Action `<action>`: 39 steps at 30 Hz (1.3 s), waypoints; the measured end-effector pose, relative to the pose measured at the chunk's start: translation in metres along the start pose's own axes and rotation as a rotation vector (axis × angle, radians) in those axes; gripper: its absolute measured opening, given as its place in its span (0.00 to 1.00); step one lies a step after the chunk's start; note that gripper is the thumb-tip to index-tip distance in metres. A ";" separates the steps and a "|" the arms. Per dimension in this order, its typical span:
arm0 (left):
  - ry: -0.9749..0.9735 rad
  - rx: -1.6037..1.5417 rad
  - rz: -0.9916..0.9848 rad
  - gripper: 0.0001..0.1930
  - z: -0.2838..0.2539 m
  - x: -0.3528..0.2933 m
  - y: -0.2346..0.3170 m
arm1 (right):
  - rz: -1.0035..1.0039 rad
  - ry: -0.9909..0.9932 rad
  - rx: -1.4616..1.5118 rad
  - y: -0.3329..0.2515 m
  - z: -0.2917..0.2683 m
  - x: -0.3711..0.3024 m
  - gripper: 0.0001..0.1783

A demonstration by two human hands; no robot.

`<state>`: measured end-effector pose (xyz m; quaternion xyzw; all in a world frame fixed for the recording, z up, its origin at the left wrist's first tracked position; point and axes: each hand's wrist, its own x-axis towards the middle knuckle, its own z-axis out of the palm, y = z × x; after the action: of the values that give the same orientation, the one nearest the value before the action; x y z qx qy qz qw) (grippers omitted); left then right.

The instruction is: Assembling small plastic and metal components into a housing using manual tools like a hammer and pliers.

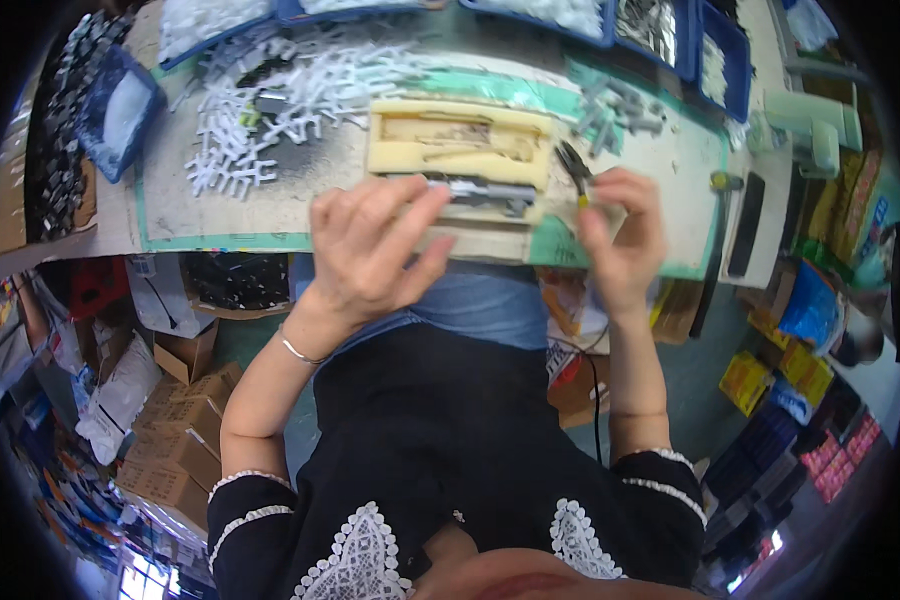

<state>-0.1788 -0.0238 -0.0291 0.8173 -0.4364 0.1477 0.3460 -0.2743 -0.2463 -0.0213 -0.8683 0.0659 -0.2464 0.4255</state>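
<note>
A cream fixture block [390,155] with recessed slots lies at the table's near edge. A long grey-and-black plastic part [495,190] sits along its near side. My left hand [370,240] hovers over the part's left end, its fingers outstretched and apart. The index fingertip meets that end or lies just above it; I cannot tell which. On the right, my right hand [625,235] has its fingers curled around small pliers [573,165] with dark jaws and a yellow handle. The jaws point away from me, beside the fixture's right end.
White branching plastic pieces [260,115] are heaped at the left. Grey tubular pieces [615,115] lie at the back right. Blue trays [560,25] of small parts line the far edge; a blue bin [120,115] stands left. A yellow-and-dark tool [727,181] lies right.
</note>
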 end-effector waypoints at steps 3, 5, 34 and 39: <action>0.030 0.015 0.014 0.18 -0.012 0.020 -0.002 | 0.181 0.299 0.172 0.013 -0.026 0.007 0.13; 0.096 0.051 -0.044 0.15 -0.016 0.044 -0.021 | 0.242 0.373 0.041 0.032 -0.050 0.016 0.12; 0.071 0.814 -0.834 0.17 -0.039 0.283 -0.318 | 0.101 0.050 -0.342 0.008 -0.061 0.048 0.05; 0.016 0.568 -0.869 0.21 -0.053 0.259 -0.343 | 0.153 0.020 -0.256 0.019 -0.048 0.056 0.05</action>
<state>0.2532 -0.0151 -0.0008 0.9837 0.0033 0.1091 0.1432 -0.2469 -0.3102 0.0102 -0.9053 0.1669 -0.2115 0.3284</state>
